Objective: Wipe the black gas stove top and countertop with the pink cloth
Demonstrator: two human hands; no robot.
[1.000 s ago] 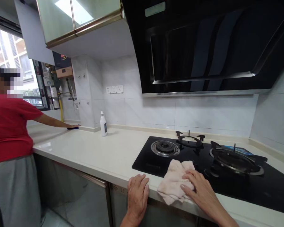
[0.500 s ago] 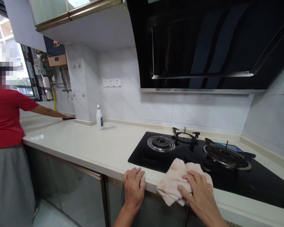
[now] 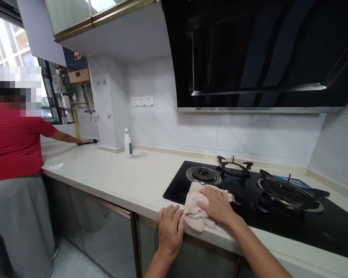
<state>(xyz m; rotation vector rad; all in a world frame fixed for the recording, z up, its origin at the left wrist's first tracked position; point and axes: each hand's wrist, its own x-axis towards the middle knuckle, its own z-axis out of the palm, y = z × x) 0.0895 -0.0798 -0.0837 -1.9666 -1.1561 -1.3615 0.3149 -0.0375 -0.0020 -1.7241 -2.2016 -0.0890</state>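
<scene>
My right hand (image 3: 217, 204) lies palm down, fingers spread, pressing a crumpled pale pink cloth (image 3: 195, 210) onto the front left corner of the black glass gas hob (image 3: 278, 216). My left hand (image 3: 170, 231) rests flat on the front edge of the cream countertop (image 3: 127, 181), fingers stretched out and holding nothing, its fingertips touching the cloth's left side. The bare left burner (image 3: 203, 175) sits just behind the cloth.
A loose pan support (image 3: 234, 169) lies between the burners; the right burner (image 3: 290, 190) has its own. A white bottle (image 3: 128, 144) stands by the wall. At left a person in a red top (image 3: 13, 143) reaches along the counter. A black hood (image 3: 261, 54) hangs overhead.
My right hand has slid the cloth leftward along the hob's front edge until it meets my left hand. The left hand has stayed on the counter edge.
</scene>
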